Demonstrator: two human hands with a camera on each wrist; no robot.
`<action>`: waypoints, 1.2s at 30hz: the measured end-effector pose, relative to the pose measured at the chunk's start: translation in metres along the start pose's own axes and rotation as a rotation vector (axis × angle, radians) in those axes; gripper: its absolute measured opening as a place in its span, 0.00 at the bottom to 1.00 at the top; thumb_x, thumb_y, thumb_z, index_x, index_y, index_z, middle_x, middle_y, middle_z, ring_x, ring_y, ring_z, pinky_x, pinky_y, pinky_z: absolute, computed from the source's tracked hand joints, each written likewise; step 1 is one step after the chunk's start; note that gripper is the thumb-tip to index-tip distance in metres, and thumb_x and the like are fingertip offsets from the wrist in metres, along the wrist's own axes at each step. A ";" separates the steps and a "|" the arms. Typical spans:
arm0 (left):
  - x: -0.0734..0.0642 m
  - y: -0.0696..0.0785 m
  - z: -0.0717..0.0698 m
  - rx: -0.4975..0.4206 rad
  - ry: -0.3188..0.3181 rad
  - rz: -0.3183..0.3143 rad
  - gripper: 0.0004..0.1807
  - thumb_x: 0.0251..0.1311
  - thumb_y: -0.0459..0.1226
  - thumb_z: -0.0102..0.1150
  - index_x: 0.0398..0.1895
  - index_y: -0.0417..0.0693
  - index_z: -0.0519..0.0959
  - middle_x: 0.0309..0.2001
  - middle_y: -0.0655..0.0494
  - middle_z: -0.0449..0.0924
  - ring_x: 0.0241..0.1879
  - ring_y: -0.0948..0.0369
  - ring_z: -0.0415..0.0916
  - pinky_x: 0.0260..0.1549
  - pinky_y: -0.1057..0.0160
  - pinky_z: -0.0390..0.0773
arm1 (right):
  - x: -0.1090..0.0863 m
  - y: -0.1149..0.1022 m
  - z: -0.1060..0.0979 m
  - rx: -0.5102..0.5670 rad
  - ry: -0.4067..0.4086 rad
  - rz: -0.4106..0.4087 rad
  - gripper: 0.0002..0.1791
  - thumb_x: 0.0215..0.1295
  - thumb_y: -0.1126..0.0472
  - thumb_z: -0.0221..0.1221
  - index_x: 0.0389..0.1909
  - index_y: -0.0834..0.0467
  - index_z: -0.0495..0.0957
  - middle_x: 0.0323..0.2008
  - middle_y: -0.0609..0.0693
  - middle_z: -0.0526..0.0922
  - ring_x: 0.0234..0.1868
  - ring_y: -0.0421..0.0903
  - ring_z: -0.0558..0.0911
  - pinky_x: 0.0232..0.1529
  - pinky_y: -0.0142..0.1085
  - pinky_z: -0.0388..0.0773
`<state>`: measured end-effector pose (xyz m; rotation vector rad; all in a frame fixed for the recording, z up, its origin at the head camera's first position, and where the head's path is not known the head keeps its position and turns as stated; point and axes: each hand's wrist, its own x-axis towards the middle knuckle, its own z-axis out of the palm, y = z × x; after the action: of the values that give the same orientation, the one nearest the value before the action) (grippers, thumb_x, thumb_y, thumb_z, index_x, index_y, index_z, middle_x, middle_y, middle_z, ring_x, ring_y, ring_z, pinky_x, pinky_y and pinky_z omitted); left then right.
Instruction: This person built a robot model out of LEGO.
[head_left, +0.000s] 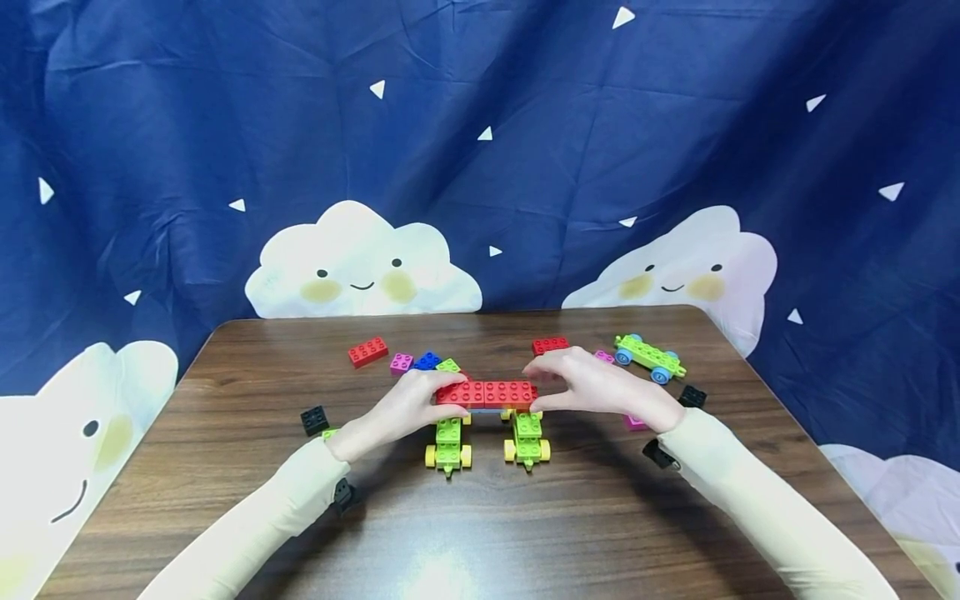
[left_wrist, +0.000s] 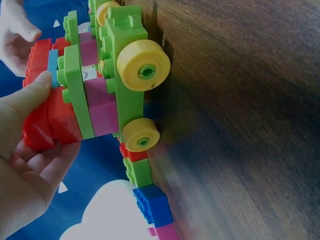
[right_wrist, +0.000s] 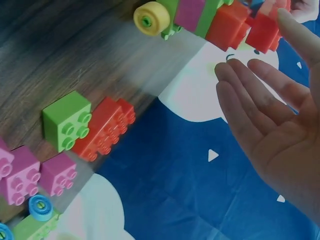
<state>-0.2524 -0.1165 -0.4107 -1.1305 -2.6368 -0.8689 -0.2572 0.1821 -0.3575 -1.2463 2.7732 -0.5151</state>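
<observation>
Two red bricks (head_left: 510, 394) lie end to end as the top of a toy structure in the middle of the table. Below them, two lime-green wheeled bases (head_left: 448, 454) with yellow wheels (left_wrist: 144, 65) stand side by side. Pink bricks (left_wrist: 101, 106) and a green plate (left_wrist: 75, 90) are stacked between base and red bricks; a light-blue brick (left_wrist: 53, 60) spans under the top. My left hand (head_left: 408, 398) holds the left red end between thumb and fingers. At the right end, my right hand (head_left: 592, 382) has extended fingers, its thumb (right_wrist: 295, 30) right at the red brick.
Behind lie a red brick (head_left: 367, 352), a pink brick (head_left: 401, 363) and a blue brick (head_left: 427, 361). A green base with blue wheels (head_left: 649, 358) sits back right. Black bricks (head_left: 313, 421) lie either side. A blue cloth (head_left: 480, 167) hangs behind the table (head_left: 480, 533).
</observation>
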 end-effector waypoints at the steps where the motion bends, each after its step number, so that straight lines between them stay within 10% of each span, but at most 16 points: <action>1: 0.000 0.000 0.000 0.003 -0.001 -0.002 0.22 0.53 0.45 0.73 0.50 0.47 0.83 0.35 0.60 0.85 0.28 0.68 0.68 0.27 0.73 0.68 | 0.001 -0.002 0.000 -0.007 -0.001 -0.009 0.27 0.57 0.47 0.70 0.52 0.60 0.81 0.47 0.50 0.87 0.44 0.44 0.84 0.47 0.40 0.83; 36: 0.017 0.005 -0.003 -0.003 -0.099 -0.047 0.27 0.57 0.50 0.69 0.55 0.44 0.81 0.38 0.56 0.87 0.33 0.65 0.77 0.34 0.69 0.77 | 0.006 0.000 0.002 -0.057 0.006 -0.042 0.23 0.61 0.55 0.68 0.54 0.61 0.80 0.48 0.53 0.87 0.44 0.44 0.83 0.50 0.41 0.82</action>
<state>-0.2616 -0.1049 -0.3999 -1.1459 -2.7527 -0.8472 -0.2603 0.1773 -0.3586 -1.3199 2.7907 -0.4456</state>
